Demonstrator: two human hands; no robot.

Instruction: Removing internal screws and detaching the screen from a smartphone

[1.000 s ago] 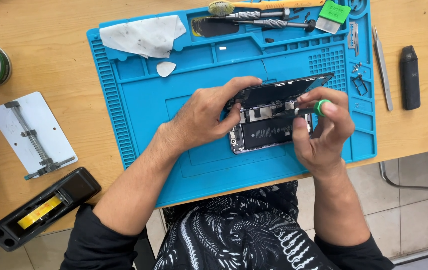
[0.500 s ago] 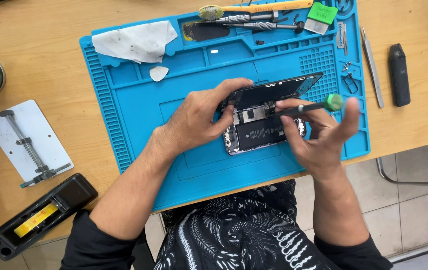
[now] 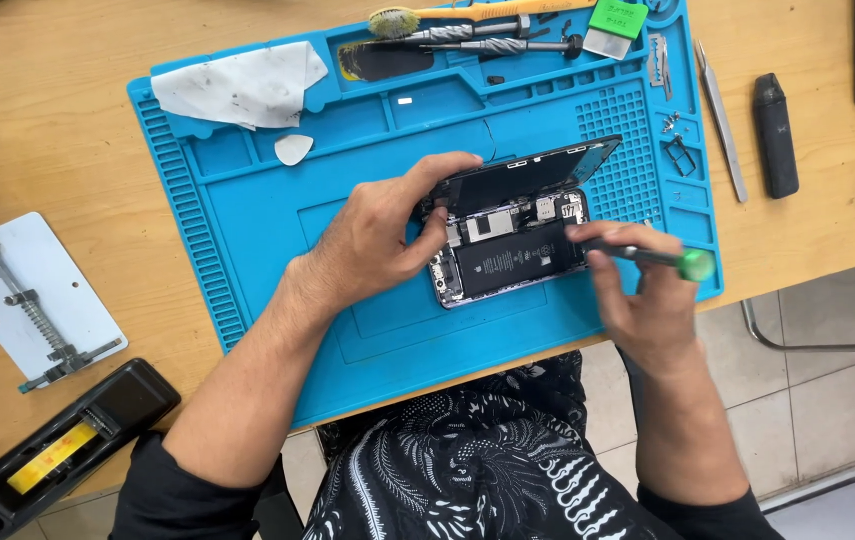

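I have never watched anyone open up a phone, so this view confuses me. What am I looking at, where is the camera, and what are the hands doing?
The camera sits on the person's head and looks down at a wooden table covered by a blue work mat. On the mat lies an opened phone, its insides showing and its screen tilted up like a lid. The left hand steadies the phone. The right hand holds a thin screwdriver with a green cap, its tip at the phone's edge. Around them lie a white cloth, a brush, tweezers, a small black device and a white plate with a metal clamp.
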